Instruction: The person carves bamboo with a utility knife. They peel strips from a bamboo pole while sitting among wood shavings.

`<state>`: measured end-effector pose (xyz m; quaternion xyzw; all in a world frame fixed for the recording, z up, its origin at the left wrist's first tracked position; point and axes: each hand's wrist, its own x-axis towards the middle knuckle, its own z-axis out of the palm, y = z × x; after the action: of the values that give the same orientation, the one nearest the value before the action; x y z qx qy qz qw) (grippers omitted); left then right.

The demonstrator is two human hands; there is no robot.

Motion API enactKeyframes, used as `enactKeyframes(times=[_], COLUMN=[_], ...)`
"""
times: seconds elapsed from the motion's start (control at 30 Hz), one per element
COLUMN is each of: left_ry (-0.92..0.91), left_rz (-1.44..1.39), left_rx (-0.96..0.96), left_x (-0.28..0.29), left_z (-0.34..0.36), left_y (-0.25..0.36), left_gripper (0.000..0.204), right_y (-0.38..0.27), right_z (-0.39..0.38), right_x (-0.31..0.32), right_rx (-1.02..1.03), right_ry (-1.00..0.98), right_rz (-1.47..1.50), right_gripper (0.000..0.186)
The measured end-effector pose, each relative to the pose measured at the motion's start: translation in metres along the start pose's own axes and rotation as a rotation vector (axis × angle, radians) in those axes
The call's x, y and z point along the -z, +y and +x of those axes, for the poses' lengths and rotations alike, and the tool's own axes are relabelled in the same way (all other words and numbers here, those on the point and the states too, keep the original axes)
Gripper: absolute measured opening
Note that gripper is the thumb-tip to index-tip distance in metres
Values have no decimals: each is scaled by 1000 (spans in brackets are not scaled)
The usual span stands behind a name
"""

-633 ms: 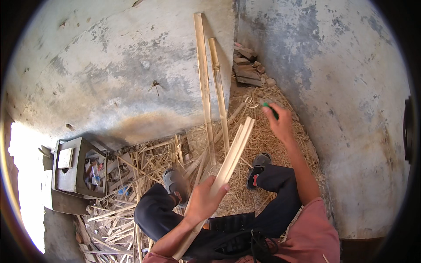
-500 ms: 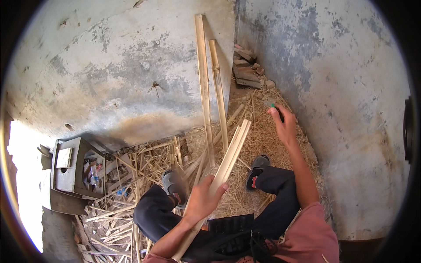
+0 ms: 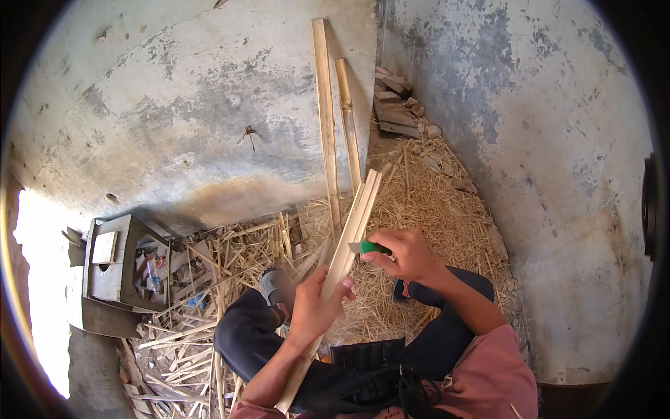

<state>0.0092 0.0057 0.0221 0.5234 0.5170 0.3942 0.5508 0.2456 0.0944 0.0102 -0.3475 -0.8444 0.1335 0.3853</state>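
Observation:
My left hand [image 3: 315, 307] is closed around a long split bamboo strip [image 3: 350, 241], which slants from my lap up toward the middle of the view. Its hollow, pale inner face shows lengthwise ridges. In my right hand [image 3: 408, 257] is a knife [image 3: 375, 248] with a green handle, the fingers wrapped round it. The short blade lies against or just over the strip's right edge, a little above my left hand; actual contact I cannot tell. Below my left hand, the strip's lower end runs along my forearm and thigh.
Two bamboo strips [image 3: 326, 126] lean on the wall ahead. Straw-like shavings [image 3: 447, 202] cover the floor at right, and thin split pieces [image 3: 185, 349] litter the left. A wooden box [image 3: 115, 265] with bottles inside stands at left. Bricks [image 3: 398, 115] are piled in the corner.
My right hand has come down and left with the knife, from far right to the strip. The bamboo strip's upper end has shifted left and slightly up, still in my left hand.

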Motion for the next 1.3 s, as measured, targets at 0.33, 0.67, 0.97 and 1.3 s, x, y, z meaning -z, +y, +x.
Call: enactKeyframes(times=[0.33, 0.67, 0.97, 1.3], left_ry=[-63, -128, -166, -244], left_rz=[-124, -200, -229, -244], left_rx=[62, 60, 100, 165], left_x=[8, 13, 13, 14], left_z=[2, 0, -4, -8], left_y=[-2, 1, 6, 7], left_gripper=[31, 29, 30, 28], right_y=[-4, -3, 14, 65], right_z=[0, 4, 10, 19], right_x=[-7, -2, 16, 33], right_rx=[-13, 9, -112, -311], right_ry=[-3, 61, 130, 327], right_rz=[41, 8, 5, -1], right_gripper=[31, 30, 29, 46])
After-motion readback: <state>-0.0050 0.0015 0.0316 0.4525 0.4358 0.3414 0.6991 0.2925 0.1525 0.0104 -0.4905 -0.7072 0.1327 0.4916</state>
